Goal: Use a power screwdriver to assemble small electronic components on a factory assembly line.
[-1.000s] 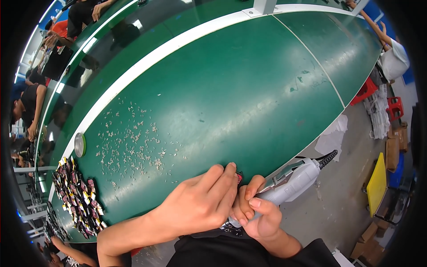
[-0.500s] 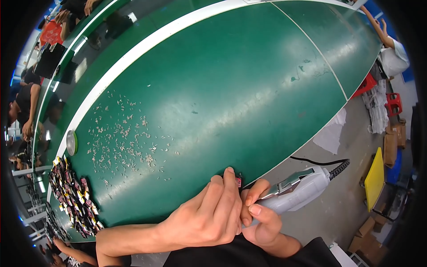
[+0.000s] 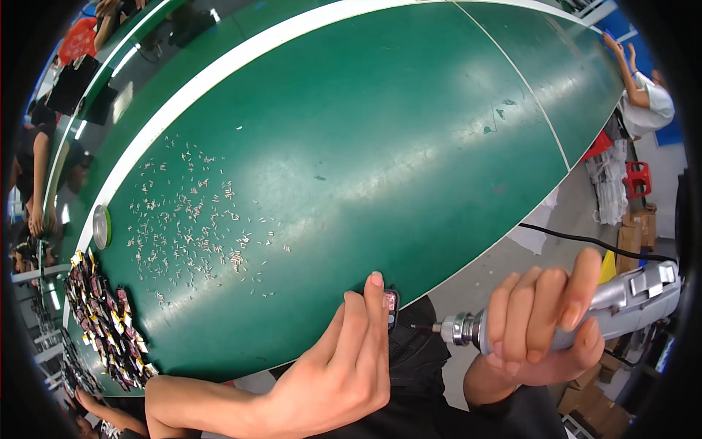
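Note:
In my right hand (image 3: 537,322) is a grey electric screwdriver (image 3: 621,304), the fingers wrapped round its body. Its thin bit points left, with the tip a short gap from a small black device (image 3: 393,301) that shows a pinkish-red inside. My left hand (image 3: 344,358) keeps that device at the near edge of the green table (image 3: 409,205). The left index finger stretches along the device's left side; the thumb is hidden. Tiny silvery pieces (image 3: 194,227), shaped like small screws, lie scattered on the tabletop to the left.
Many similar black devices (image 3: 110,322) are heaped at the table's left end. A round, green-rimmed dish (image 3: 102,227) stands behind them. The screwdriver's black cable (image 3: 585,238) runs off to the right. Red stools (image 3: 638,179) and cardboard boxes (image 3: 629,245) stand at right. Other people sit around.
My right hand has moved right, away from my left hand, and now grips the screwdriver with its bit toward the device. The left hand stays by the device.

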Available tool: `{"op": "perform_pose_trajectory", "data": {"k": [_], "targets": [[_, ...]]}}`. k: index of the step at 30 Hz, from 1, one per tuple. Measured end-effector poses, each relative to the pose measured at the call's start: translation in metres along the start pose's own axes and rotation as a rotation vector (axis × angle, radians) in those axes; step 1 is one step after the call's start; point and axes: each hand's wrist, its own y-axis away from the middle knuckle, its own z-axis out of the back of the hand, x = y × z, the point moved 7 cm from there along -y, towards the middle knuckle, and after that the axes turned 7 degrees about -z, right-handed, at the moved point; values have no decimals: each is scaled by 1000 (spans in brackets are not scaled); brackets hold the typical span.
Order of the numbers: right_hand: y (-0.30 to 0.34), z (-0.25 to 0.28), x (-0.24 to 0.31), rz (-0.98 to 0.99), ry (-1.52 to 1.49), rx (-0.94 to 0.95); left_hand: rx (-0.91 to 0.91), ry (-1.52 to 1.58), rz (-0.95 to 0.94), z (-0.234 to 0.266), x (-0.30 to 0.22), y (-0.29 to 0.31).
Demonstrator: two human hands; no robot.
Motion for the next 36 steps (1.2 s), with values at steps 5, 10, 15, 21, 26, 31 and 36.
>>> {"op": "perform_pose_trajectory", "data": {"k": [5,10,15,21,26,31,36], "targets": [[-16,2,-8,-18,5,4,51,-160,-57,-4,-8,-2],[-18,2,-21,-52,37,-20,68,-213,-96,-5,-6,-1],[-19,2,-26,-55,57,-20,71,-121,-74,-11,-8,8],[-31,-7,-32,-84,70,55,72,-175,-99,-5,1,-2],[-38,-29,-22,-52,225,116,76,-54,-37,16,7,-7],[-29,-26,-30,-217,342,280,83,61,49,12,-1,12],[-15,-28,-45,-417,538,299,28,79,13,10,-11,23]]}}
